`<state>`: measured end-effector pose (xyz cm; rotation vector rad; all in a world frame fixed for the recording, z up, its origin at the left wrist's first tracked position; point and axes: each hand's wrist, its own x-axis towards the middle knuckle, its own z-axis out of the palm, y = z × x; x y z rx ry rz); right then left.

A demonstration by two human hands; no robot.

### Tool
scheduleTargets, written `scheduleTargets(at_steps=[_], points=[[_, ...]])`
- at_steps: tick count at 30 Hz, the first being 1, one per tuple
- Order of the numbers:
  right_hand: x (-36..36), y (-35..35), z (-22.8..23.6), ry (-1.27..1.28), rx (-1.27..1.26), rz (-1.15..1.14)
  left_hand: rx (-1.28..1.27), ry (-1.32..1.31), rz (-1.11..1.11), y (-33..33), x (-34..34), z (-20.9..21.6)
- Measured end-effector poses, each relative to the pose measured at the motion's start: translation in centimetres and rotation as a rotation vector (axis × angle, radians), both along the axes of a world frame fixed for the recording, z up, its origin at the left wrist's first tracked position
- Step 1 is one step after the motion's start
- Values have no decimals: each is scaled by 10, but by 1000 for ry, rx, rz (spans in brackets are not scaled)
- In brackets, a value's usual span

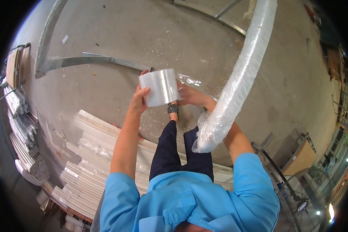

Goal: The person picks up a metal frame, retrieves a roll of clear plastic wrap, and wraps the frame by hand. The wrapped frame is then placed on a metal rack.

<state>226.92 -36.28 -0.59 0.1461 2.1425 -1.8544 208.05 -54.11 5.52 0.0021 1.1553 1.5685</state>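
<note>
A wide roll of clear stretch film point(158, 88) is held up in front of me, over the floor. My left hand point(141, 96) grips its left end, with the thumb on the near face and fingers at the edge. At the roll's other end is my right hand point(187, 94), closed there with its fingertips partly hidden behind the film. A long bundle wrapped in clear film point(241, 77) slants across my right forearm, its near end by my thigh. Whether the forearm touches it I cannot tell.
Metal stand bars point(92, 60) rest on the floor ahead, with another frame point(210, 15) farther off. Stacked white lengths point(85, 178) lie at my left. A fan point(303, 201) stands at the lower right, near a brown panel point(299, 156). Wrapped bundles point(23, 123) line the far left.
</note>
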Motion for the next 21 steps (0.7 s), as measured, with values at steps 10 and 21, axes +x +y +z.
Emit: scheduleTargets(at_steps=[10, 21], points=[[134, 10, 175, -236, 13, -1104, 160, 87, -113, -47, -10, 161], [139, -45, 330, 92, 13, -1023, 26, 811, -342, 49, 156, 249]])
